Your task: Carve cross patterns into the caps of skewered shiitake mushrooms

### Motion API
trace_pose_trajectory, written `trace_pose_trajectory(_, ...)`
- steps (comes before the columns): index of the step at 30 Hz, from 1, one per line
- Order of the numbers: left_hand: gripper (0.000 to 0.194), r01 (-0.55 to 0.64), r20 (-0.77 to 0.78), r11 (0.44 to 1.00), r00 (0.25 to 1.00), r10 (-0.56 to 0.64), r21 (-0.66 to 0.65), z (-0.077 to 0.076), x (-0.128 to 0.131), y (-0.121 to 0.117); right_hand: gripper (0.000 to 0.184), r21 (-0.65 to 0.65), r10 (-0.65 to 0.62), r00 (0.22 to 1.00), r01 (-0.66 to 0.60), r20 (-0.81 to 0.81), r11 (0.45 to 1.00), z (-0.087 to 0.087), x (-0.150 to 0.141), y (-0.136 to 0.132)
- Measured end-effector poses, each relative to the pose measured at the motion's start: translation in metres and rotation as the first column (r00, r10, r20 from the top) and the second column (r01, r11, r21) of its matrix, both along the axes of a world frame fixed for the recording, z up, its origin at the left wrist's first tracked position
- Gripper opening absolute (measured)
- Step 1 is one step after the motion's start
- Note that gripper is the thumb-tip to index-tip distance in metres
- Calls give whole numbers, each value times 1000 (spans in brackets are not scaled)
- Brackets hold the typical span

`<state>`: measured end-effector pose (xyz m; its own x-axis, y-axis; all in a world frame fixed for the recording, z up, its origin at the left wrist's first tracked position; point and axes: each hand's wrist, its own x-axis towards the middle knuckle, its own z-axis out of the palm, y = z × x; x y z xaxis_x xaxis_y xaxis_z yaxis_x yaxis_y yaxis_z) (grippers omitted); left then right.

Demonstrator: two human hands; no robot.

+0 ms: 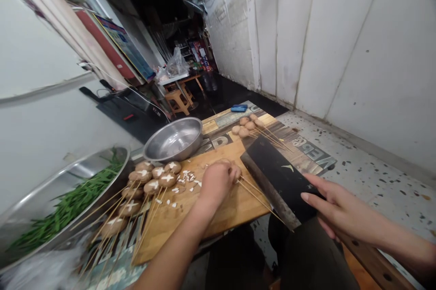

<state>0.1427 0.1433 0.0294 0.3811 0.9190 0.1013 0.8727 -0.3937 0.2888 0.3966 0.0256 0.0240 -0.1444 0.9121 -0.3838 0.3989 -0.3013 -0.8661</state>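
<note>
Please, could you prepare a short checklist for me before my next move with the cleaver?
1. Black rectangular metal cleaver in right hand: ok.
2. Left hand holding thin pale wooden skewers at their food end: ok.
3. Blade apart from left hand: ok, narrow gap visible.
4. Flat tan wooden cutting board free of scraps: not ok, small white pieces lie there.
5. Left fingertips tucked: cannot tell.

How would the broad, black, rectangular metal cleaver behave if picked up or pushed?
The broad, black, rectangular metal cleaver is probably stiff: it shows no bend though held at one end. It likely feels front-heavy, since most of it extends beyond the right grip. Laid flat, it would probably slide rather than roll, given its broad face.
</note>
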Motion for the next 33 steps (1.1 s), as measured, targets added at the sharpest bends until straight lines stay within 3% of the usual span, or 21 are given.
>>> trace_pose_trajectory(5,25,36,-132,999,991,-35,9,4,8,2,89,-8,0,999,-1,-53,1000,-7,2,-6)
trace_pose_trajectory(9,23,49,-130,999,990,-51,-18,7,-1,9,84,-99,-45,991,32,-124,995,-7,0,-2)
trace_pose_trajectory(12,23,19,-40,1000,999,-19,-3,7,-15,8,79,-174,-47,984,16,-172,985,-7,-1,8)
trace_pose_trajectory(17,13,-72,28,994,997,70,84,-12,-24,-15,80,-180,12,963,-62,-268,982,-10,1,25)
trace_pose_trajectory(22,22,-113,33,990,993,110,87,-31,-19,-23,82,-169,43,955,-97,-293,981,-13,4,35)
trace_pose_trajectory(33,10,-74,216,996,974,62,48,-37,-28,-10,78,-113,164,955,-197,-246,974,2,4,40)
